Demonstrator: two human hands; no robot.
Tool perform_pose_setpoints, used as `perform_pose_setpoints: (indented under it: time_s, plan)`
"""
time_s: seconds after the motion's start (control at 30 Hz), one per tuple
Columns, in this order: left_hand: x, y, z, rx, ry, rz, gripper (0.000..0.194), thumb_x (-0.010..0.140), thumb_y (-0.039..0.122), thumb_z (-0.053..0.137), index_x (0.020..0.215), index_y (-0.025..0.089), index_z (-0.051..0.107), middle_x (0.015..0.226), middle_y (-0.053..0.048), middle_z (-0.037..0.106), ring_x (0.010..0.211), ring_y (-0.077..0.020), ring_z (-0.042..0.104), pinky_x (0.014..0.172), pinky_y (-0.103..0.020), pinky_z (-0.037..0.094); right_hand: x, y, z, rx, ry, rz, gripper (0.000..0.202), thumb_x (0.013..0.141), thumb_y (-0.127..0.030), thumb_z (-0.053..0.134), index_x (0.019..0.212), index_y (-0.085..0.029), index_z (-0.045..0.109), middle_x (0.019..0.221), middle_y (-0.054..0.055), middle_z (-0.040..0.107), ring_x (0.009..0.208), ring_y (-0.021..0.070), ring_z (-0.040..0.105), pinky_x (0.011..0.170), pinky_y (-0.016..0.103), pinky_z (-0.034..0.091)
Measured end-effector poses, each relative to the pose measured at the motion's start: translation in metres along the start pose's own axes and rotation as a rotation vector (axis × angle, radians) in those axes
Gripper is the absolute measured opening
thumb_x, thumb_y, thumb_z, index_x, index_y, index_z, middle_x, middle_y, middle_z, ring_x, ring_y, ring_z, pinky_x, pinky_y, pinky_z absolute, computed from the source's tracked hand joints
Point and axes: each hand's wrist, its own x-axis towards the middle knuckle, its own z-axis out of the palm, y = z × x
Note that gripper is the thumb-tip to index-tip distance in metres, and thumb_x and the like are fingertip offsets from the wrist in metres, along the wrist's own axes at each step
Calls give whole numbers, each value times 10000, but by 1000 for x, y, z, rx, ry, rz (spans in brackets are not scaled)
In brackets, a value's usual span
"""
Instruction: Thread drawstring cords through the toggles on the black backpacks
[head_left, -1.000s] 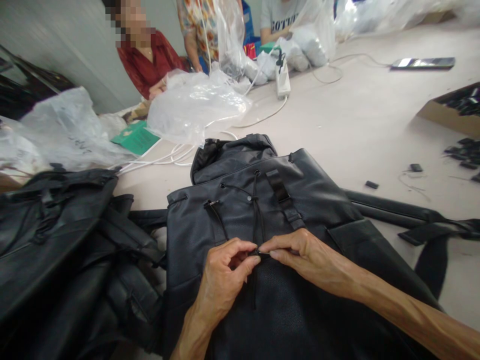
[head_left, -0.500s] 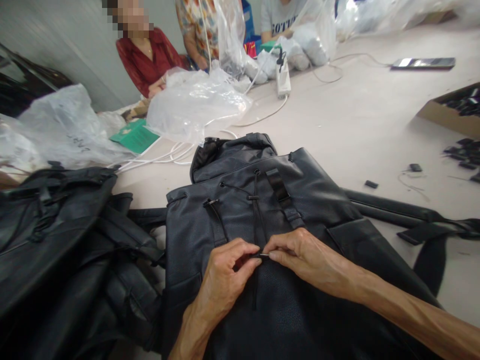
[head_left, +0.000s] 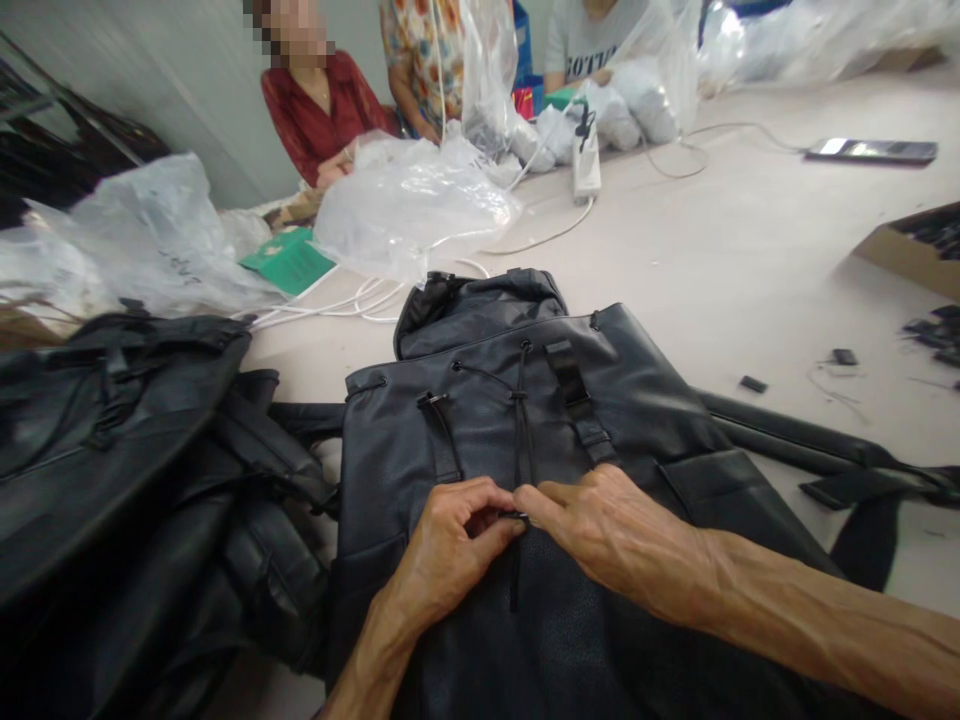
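A black leather-look backpack (head_left: 480,420) lies front up before me, its lid folded back at the far end. Drawstring cords (head_left: 519,440) run from eyelets in its rim, through a small cord stopper (head_left: 517,396), down to my fingertips. My left hand (head_left: 450,540) pinches a small dark fitting (head_left: 513,516) by the cord, thumb against index finger. From the other side my right hand (head_left: 592,520) closes on the same spot, its index finger bent over the fitting. The fingers hide most of that piece. Two buckle straps (head_left: 576,395) flank the cords.
Another black backpack (head_left: 112,480) lies at left. Beyond are clear plastic bags (head_left: 412,205), a green box (head_left: 289,260), white cables, a power strip (head_left: 586,165) and a phone (head_left: 870,150). A cardboard box (head_left: 900,250) and small black parts (head_left: 754,384) lie right. Several people sit opposite.
My right fingers have moved in closer to the left fingertips, and the right index finger now bends over the fitting. The light metallic piece seen between the hands is mostly covered. The view shifted slightly.
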Motion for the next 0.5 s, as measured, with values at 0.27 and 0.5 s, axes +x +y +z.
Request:
perform_pose_setpoints:
  time_s: [0.27, 0.5]
  plan:
    - [4, -1, -7, -532, 184, -46, 197, 751, 320, 727, 825, 137, 732, 710, -10, 531, 575, -62, 400, 505, -182, 288, 7, -7, 9, 196, 372, 41, 367, 931, -111, 418, 1282, -209, 460, 909, 27, 678, 701, 149, 661, 578, 228, 443]
    - [7, -2, -3, -859, 253, -47, 363, 842, 417, 634, 1048, 121, 676, 590, 29, 367, 559, -65, 294, 519, -206, 215, 28, -18, 4, 331, 508, 222, 312, 912, -134, 398, 1205, -191, 490, 936, 54, 703, 780, 193, 689, 647, 271, 518]
